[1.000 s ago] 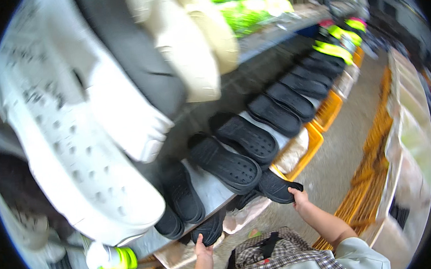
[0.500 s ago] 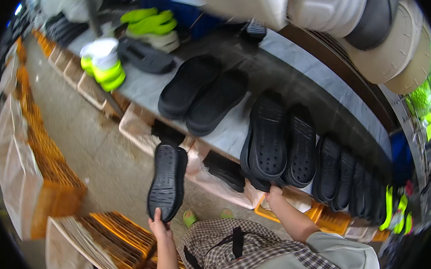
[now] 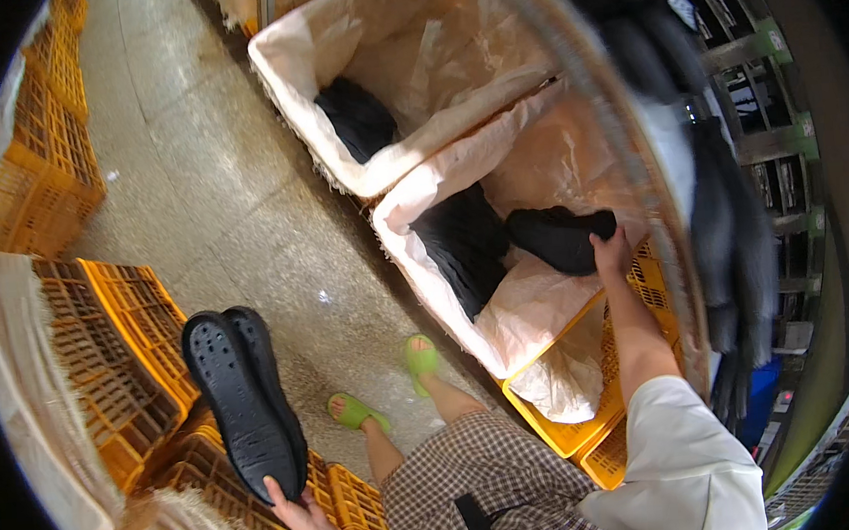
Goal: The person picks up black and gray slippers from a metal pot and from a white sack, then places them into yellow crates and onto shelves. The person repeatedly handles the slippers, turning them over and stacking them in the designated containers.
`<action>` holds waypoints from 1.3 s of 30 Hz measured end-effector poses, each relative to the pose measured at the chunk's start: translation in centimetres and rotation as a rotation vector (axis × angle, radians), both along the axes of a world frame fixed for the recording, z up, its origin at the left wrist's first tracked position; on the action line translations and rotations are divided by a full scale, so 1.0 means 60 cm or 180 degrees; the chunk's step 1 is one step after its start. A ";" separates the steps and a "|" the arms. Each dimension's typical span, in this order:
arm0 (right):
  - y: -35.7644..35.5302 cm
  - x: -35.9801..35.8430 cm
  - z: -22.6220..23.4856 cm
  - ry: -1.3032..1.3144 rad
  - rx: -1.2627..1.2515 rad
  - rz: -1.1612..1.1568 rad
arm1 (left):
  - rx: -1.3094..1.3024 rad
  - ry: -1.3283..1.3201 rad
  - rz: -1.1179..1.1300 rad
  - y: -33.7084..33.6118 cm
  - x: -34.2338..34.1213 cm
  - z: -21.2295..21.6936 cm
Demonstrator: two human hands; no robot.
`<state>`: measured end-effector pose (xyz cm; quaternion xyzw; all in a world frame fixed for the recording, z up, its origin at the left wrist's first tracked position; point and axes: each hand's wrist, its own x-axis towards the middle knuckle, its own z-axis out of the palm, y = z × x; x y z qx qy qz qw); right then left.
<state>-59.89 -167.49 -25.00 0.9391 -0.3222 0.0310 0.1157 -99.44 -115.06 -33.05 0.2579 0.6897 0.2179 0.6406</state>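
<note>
My left hand [image 3: 299, 512] holds a pair of black perforated slippers [image 3: 242, 401] upright by their heels, soles facing me, over the orange crates at the lower left. My right hand [image 3: 612, 252] reaches into a lined yellow crate [image 3: 544, 429] and grips a black slipper [image 3: 558, 237] lying there. Beside it in the same crate lies a dark pile of more black slippers [image 3: 463, 248].
A second lined crate [image 3: 300, 96] behind holds black slippers [image 3: 357, 117]. Stacked orange crates [image 3: 121, 355] stand at left and below. My feet in green sandals [image 3: 421, 356] stand on the speckled floor. Dark slippers [image 3: 716, 205] line a shelf at right.
The view swung from the shelf of slippers down to the floor crates. My left hand now holds two slippers instead of one. My right hand left the shelf and gripped a slipper in the crate.
</note>
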 end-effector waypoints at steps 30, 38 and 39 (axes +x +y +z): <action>-0.104 0.257 -0.521 0.1034 0.0089 0.1408 | -0.0438 -0.0474 0.0710 -0.242 0.102 -0.258; 0.211 -0.165 -0.245 0.1362 0.4712 0.3117 | -0.0683 -0.0164 0.0239 -0.251 0.145 -0.129; 0.263 -0.211 -0.214 0.1976 0.4738 0.3360 | -0.0933 -0.0475 -0.0061 -0.250 0.149 -0.100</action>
